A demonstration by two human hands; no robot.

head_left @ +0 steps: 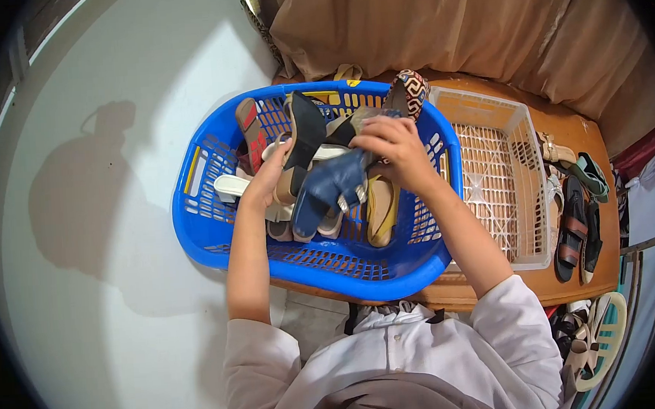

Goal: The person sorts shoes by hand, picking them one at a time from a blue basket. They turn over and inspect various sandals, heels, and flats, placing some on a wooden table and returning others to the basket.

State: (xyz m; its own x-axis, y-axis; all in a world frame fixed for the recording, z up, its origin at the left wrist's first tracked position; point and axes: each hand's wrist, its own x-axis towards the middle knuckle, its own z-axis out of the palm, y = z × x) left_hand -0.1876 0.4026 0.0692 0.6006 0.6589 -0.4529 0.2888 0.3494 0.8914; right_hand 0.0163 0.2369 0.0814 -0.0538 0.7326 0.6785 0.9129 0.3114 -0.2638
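Above the blue laundry basket (347,282), my left hand (267,177) is closed around a heeled shoe (306,127) whose dark sole is turned up. My right hand (395,149) is closed at the upper end of a navy blue sandal (330,183) with silvery buckles, which hangs tilted between my hands. Its fingertips are partly hidden against the sandal. Below and around them in the basket lie a yellow flat shoe (381,210), a white shoe (230,186), a shoe with a red sole (250,130) and a patterned shoe (413,94) leaning on the rim.
Right of the basket stands a clear plastic crate (531,192) on a wooden table (600,221). Brown-strapped black sandals (571,234) and a green sandal (591,177) lie beyond it. A pale basket (611,337) of footwear sits lower right. A brown curtain (436,21) hangs behind.
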